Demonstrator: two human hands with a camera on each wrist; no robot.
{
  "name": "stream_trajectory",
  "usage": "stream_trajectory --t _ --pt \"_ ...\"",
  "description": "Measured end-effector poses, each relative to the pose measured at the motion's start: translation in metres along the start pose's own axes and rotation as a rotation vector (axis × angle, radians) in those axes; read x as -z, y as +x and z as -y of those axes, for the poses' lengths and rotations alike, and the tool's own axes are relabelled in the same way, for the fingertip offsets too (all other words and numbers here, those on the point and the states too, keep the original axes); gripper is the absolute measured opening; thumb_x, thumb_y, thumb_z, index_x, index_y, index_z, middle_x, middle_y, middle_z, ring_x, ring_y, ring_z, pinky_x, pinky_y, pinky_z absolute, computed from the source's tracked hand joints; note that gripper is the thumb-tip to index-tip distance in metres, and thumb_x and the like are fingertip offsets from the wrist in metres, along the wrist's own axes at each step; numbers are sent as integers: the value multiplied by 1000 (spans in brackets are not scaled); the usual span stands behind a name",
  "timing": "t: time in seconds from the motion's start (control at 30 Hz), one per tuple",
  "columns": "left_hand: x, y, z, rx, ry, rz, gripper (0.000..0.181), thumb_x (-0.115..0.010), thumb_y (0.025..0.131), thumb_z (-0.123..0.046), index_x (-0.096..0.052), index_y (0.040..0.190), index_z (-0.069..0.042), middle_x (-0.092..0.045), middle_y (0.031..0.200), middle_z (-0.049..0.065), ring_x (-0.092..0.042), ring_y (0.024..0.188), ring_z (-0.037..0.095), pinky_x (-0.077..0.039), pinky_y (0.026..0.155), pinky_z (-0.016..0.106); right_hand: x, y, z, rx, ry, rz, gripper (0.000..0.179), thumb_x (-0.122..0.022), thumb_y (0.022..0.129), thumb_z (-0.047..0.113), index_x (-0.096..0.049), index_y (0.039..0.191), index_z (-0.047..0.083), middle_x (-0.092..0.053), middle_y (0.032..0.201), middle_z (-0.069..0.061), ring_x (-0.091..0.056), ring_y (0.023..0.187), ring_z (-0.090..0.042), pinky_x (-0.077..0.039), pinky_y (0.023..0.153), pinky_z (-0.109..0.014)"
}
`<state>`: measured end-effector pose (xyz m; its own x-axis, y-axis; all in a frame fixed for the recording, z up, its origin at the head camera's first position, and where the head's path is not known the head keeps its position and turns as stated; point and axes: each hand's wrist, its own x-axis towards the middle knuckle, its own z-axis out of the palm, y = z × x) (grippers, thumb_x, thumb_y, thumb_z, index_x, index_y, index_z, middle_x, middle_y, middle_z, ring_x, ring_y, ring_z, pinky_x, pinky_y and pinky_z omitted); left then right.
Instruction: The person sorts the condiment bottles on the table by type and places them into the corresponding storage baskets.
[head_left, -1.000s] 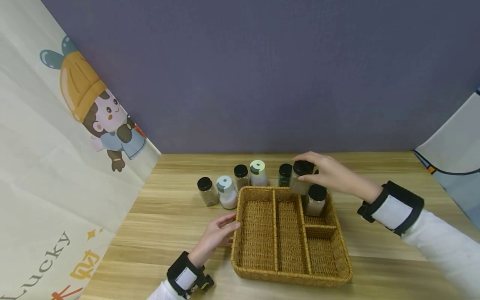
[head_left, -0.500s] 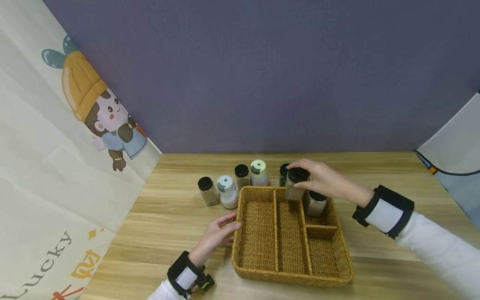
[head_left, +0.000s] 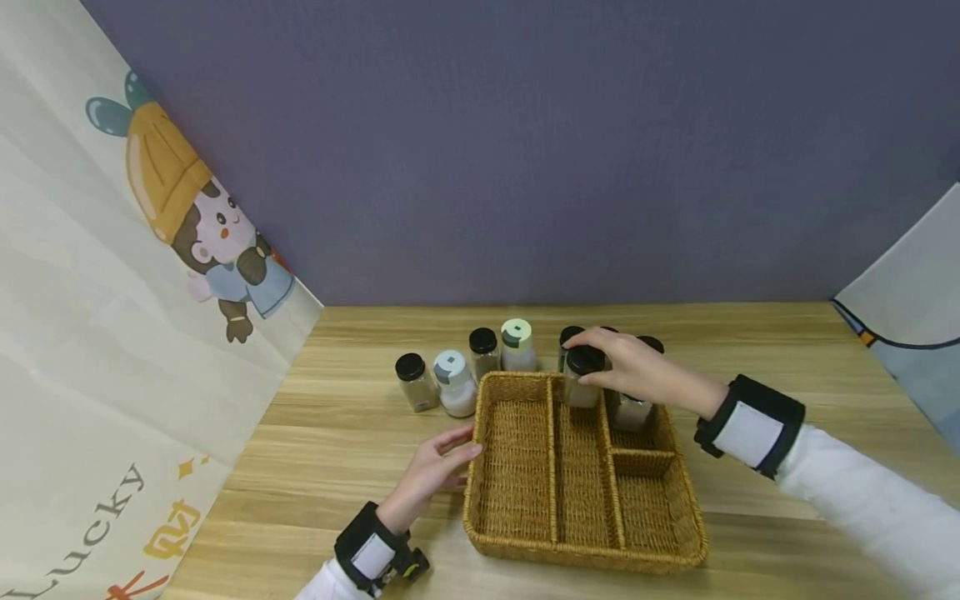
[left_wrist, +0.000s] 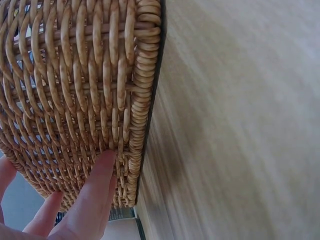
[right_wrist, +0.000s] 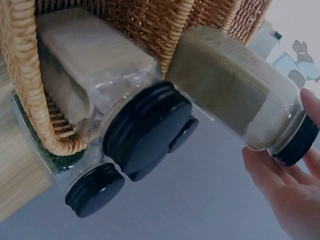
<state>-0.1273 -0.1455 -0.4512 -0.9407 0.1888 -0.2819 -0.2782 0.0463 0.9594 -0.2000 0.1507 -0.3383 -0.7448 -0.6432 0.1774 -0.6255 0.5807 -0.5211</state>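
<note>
My right hand [head_left: 622,362] pinches a black-lidded spice jar [right_wrist: 225,85] of grey-brown powder near its lid. The jar stands upright at the back of the middle compartment of a wicker basket [head_left: 551,467]; whether it touches the bottom is hidden. Just right of it, a jar of pale powder [head_left: 632,414] sits in the back right compartment, its lid hidden by my hand in the head view. My left hand [head_left: 427,471] rests against the basket's left side. In the left wrist view its fingers [left_wrist: 95,190] lie along the outer wicker wall.
Left of and behind the basket stand two white-lidded shakers [head_left: 454,385] [head_left: 517,346] and two black-lidded jars [head_left: 416,385] [head_left: 483,353]. More black-lidded jars [head_left: 651,342] stand behind my right hand. A dark wall [head_left: 525,167] closes off the table's back edge.
My right hand has carried the spice jar left and toward me, from above the basket's back rim into the middle compartment. Lids behind that hand have come into view. The left hand stays put.
</note>
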Motion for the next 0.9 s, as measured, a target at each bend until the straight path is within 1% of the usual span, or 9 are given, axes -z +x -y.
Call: stream_trajectory --t 0.17,0.37,0.5,0.6,0.73,0.9 --pt "0 1 0 0 -1 -1 60 -64 80 -23 -40 129 2 -41 130 24 -57 97 28 -53 75 39 -4 1 -2 -2 0 10 48 -67 77 8 -48 121 1 -50 120 -21 -55 98 -29 -50 77 -41" --pt "1 3 1 -2 10 4 62 -65 80 -25 -41 129 3 -41 130 24 -58 96 27 -53 76 39 -10 2 -4 0 7 16 49 -68 76 7 -49 121 2 -50 120 -20 -52 103 -31 -49 80 -42" --pt "4 6 5 35 37 1 68 -69 74 -34 -43 129 -3 -43 130 18 -59 94 21 -53 76 36 -12 3 -6 3 11 23 50 -68 75 6 -48 121 2 -50 120 -19 -52 103 -31 -50 78 -40" --pt "4 6 5 31 44 9 69 -68 75 -34 -42 130 -3 -43 130 19 -59 94 21 -53 77 36 -14 4 -7 0 8 34 50 -69 75 6 -48 120 2 -50 120 -19 -52 103 -30 -51 77 -38" --pt "4 3 2 -9 26 27 63 -65 80 -27 -39 129 3 -40 130 25 -58 96 27 -53 77 39 -17 4 -8 -6 6 51 50 -69 75 6 -49 120 2 -50 120 -18 -52 104 -30 -50 79 -39" --pt "3 2 -1 14 4 31 61 -63 82 -23 -37 131 2 -38 132 24 -55 100 30 -52 79 40 -21 5 -9 -13 1 61 49 -69 75 5 -49 119 1 -51 118 -18 -51 105 -31 -50 80 -39"
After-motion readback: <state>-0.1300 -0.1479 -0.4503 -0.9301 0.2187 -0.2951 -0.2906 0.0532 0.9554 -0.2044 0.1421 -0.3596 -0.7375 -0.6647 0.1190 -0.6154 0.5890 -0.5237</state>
